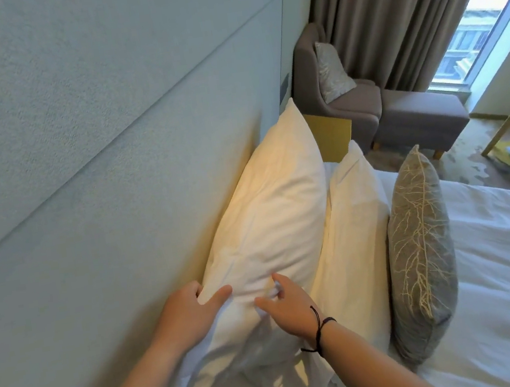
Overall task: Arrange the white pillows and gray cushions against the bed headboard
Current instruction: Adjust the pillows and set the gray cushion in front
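Two bare forearms reaching up from the lower edge onto the big white pillow. Left hand cupped round its near corner on the headboard side, thumb lying across the front of the cloth, fingers tucked behind and hidden. Right hand on the front of the same corner, fingers curled and pinching a fold of soft, crumpled cotton; thin black cord bracelet knotted at that wrist. Pillow itself plump, rectangular, standing on edge and leaning back against the headboard, a tall padded panel of pale, finely grained fabric with long straight seams. Just in front of that pillow, touching it, a second white pillow, slimmer, also upright. In front of that again, a gray cushion, square, coarse weave, stitched with a pale branching leaf-vein pattern, propped on edge on the smooth white bedsheet. Beyond the pillow's far tip, a gray upholstered armchair with a silvery cushion, boxy footstool beside it, heavy taupe curtain in deep folds behind.
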Tool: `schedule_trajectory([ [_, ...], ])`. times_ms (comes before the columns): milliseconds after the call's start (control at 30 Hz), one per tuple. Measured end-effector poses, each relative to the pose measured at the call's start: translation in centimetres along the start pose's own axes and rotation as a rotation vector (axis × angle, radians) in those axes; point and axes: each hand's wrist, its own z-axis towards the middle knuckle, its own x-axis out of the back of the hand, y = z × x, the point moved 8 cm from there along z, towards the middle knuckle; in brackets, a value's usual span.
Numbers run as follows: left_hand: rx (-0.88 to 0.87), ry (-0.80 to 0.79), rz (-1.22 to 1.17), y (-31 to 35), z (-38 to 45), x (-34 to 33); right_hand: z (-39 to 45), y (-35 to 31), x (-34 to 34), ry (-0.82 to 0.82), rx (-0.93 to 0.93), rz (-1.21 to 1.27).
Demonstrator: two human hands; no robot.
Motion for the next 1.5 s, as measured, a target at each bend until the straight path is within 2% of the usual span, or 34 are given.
schedule_trajectory([
  [100, 0.022, 0.061, -0.054, -0.7, 0.1, 0.4, 1.0, -0.9, 2.5, -0.007, 0.027, -0.079],
  [233, 0.052, 0.144, -0.058, -1.8, -0.4, 0.9, 3.0, -4.2, 5.9, 0.005, 0.155, -0.332],
  [333, 0.076, 0.150, -0.060, -2.7, -1.1, 0.8, 5.0, -8.0, 6.5, -0.010, 0.306, -0.570],
  [500, 0.079, 0.197, -0.092, -3.1, -2.4, 1.5, 7.9, -12.7, 5.2, -0.173, 0.549, -1.057],
  [567, 0.072, 0.219, -0.084, -2.8, -3.1, 2.1, 9.2, -14.3, 5.3, -0.187, 0.623, -1.229],
  [767, 0.130, 0.174, 0.126, -1.4, -1.4, 2.0, 14.8, -16.6, 6.7, -0.132, 0.714, -1.550],
  [833, 0.110, 0.150, 0.118, -0.3, 0.0, 1.4, 16.8, -16.9, 7.6, -0.126, 0.699, -1.644],
  [967, 0.088, -0.033, 0.100, 1.8, 2.8, -1.8, 21.0, -17.3, 11.4, -0.160, 0.498, -1.743],
  [1100, 0.111, -0.084, 0.221, 3.3, 4.4, -3.6, 23.9, -17.9, 13.0, -0.198, 0.485, -1.771],
  [1167, 0.122, -0.119, 0.312, 3.7, 4.8, -4.0, 24.9, -18.1, 12.5, -0.165, 0.493, -1.788],
  [1267, 0.113, -0.137, 0.344, 3.8, 5.2, -4.4, 26.3, -18.2, 11.8, -0.102, 0.473, -1.818],
  [1500, 0.063, -0.075, 0.194, 4.6, 5.1, -5.2, 27.2, -16.6, 11.4, -0.167, 0.501, -1.866],
])
